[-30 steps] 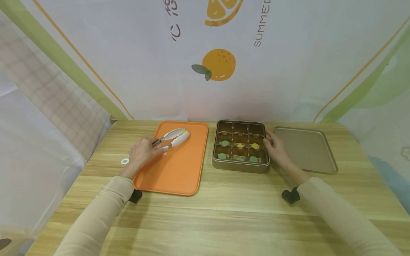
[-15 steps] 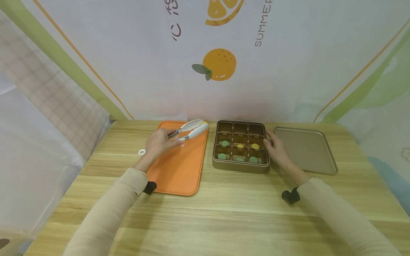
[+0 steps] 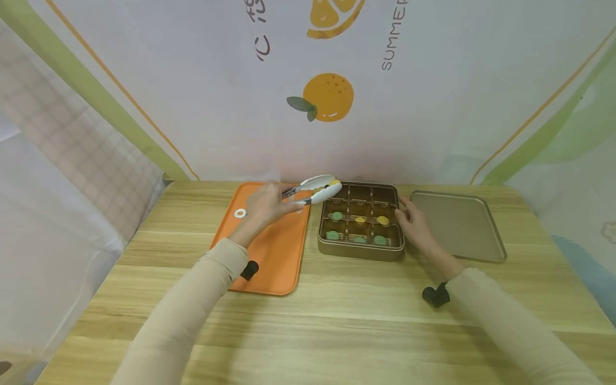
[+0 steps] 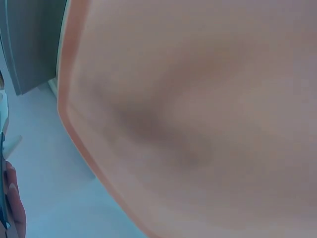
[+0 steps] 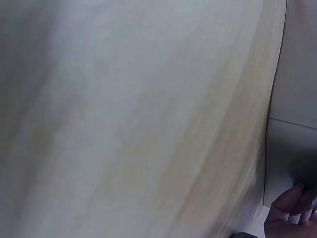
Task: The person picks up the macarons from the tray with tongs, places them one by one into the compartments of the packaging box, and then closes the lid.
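My left hand (image 3: 264,206) grips a pair of kitchen tongs (image 3: 315,191) with white tips. Between those tips is a small yellow piece (image 3: 333,183), largely hidden, so its kind is unclear. The tips hover over the back left corner of a bronze tin box (image 3: 361,250), which has a brown divided insert. Round green pieces (image 3: 337,216) and yellow pieces (image 3: 382,220) sit in its middle and front compartments. My right hand (image 3: 415,222) holds the box's right wall, thumb at the rim. Bent right fingers (image 5: 290,206) show against the wall in the right wrist view.
An orange tray (image 3: 284,267) lies left of the box, under my left forearm. A flat bronze lid (image 3: 459,227) lies to the right. All rest on a wooden table (image 3: 337,321), with a printed cloth (image 3: 216,107) hanging behind it.
My left hand has carried the tongs, with the yellow piece between their tips, rightward from above the orange tray to the box's back left corner. My right hand has stayed at the box.
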Motion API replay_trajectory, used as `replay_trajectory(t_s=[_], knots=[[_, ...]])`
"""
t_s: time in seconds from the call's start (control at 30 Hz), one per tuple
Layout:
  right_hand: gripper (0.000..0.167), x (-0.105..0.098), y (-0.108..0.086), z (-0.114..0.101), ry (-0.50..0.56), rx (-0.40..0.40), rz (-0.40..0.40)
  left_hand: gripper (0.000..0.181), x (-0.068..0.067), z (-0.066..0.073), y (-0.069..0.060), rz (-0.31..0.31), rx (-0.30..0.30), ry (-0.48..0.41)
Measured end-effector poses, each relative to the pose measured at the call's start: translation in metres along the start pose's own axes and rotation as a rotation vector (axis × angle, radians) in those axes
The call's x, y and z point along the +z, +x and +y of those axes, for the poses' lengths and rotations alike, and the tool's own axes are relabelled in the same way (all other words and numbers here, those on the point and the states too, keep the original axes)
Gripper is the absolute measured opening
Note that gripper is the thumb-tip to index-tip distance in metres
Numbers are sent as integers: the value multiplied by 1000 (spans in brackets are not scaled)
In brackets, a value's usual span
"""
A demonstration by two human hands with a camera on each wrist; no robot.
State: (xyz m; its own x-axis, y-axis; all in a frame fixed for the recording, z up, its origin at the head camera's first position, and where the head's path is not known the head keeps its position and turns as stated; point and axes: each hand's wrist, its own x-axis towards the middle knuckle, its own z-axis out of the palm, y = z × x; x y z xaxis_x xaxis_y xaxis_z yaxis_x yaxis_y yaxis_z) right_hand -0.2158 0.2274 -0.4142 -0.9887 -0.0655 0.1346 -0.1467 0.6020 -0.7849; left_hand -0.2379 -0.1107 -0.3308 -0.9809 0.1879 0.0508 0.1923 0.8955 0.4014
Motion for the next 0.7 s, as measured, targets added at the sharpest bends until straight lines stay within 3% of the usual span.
replay_trajectory(t_s=[0.37, 0.7], knots=[[50, 1, 1, 2, 10, 10, 6, 50, 2, 19, 11, -34, 49, 116], [50, 2, 2, 4, 4, 12, 4, 36, 3, 32, 16, -33, 5, 194]])
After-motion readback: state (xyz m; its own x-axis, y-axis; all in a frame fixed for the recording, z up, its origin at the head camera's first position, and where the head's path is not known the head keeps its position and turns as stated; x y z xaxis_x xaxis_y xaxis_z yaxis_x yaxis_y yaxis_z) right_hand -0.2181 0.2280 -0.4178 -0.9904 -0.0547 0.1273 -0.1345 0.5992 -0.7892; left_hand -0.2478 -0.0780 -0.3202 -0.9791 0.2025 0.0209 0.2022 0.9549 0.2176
